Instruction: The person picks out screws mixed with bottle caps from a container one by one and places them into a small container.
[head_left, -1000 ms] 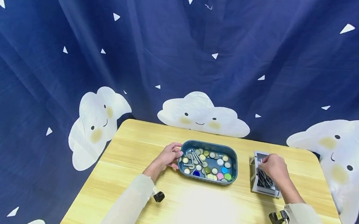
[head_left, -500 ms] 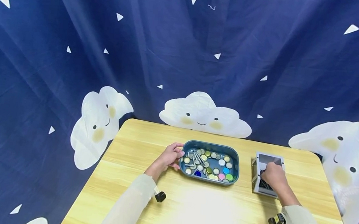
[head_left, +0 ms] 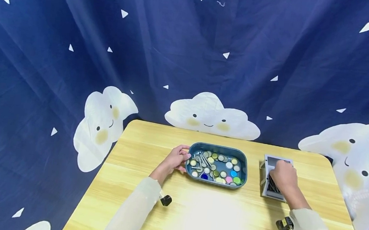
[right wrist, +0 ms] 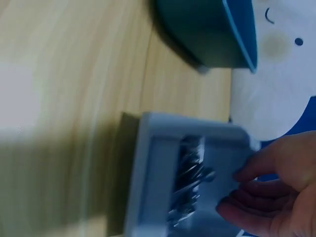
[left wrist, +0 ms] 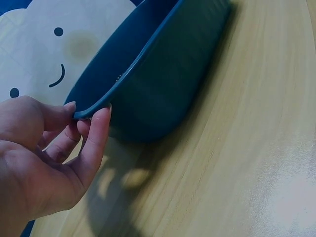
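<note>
My left hand (head_left: 175,159) pinches the left rim of a dark teal tray (left wrist: 153,103), thumb on the inner side and fingers outside. Several round, coin-like discs in pale, gold, blue, pink and green lie in this tray, with long silver screws (head_left: 205,160) heaped at its left end. Over a small grey box (right wrist: 148,177) to the right, my right hand (head_left: 284,176) reaches down inside. The right wrist view has its thumb and fingertips apart, with nothing visible between them. Dark, shiny screws (right wrist: 185,182) lie in the box beside the fingers.
Both containers stand on a light wooden table (head_left: 142,137), the box right of the tray with a strip of tabletop between. A dark blue curtain (head_left: 190,56) with white clouds hangs behind the table's back edge. Small black cameras sit at both wrists.
My right hand, which pinched a small silver piece above the box, has gone down into it; that piece no longer shows. My left hand stays on the tray's rim. The head view shifts slightly.
</note>
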{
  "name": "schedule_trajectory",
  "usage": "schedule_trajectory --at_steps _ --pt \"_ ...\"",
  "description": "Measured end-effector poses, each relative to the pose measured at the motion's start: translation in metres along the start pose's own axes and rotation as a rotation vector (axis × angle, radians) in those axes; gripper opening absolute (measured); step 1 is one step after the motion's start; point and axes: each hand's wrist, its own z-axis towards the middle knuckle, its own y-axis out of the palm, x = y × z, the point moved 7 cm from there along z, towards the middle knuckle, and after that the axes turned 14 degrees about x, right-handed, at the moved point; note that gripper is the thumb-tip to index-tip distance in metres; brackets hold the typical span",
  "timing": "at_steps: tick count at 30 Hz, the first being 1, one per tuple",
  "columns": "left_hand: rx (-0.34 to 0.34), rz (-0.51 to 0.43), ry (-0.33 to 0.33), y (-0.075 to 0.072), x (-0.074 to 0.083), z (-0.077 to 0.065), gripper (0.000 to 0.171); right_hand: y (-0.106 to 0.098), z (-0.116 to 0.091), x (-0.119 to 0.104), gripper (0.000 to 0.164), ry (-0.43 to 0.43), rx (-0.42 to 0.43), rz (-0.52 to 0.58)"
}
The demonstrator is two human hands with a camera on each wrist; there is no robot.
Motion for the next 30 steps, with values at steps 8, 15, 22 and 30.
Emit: schedule_trajectory --at_steps 8,15,22,30 --pt "-0.016 -0.02 -0.008 0.001 -0.004 0.0 0.044 -0.017 0.012 -0.049 0.027 -0.107 0.187 0.046" --pt "-0.007 -0.002 -0.001 0.001 -0.001 0.001 0.044 -0.013 0.021 -0.102 0.016 -0.158 0.146 0.152" --pt "-0.018 0.002 0.002 -0.001 -0.001 0.002 0.043 0.026 0.014 -0.162 0.011 -0.496 -0.036 0.263" --pt "-0.023 -0.025 0.002 -0.001 -0.003 0.004 0.043 0.059 -0.013 -0.219 0.01 -0.971 -0.108 0.235"
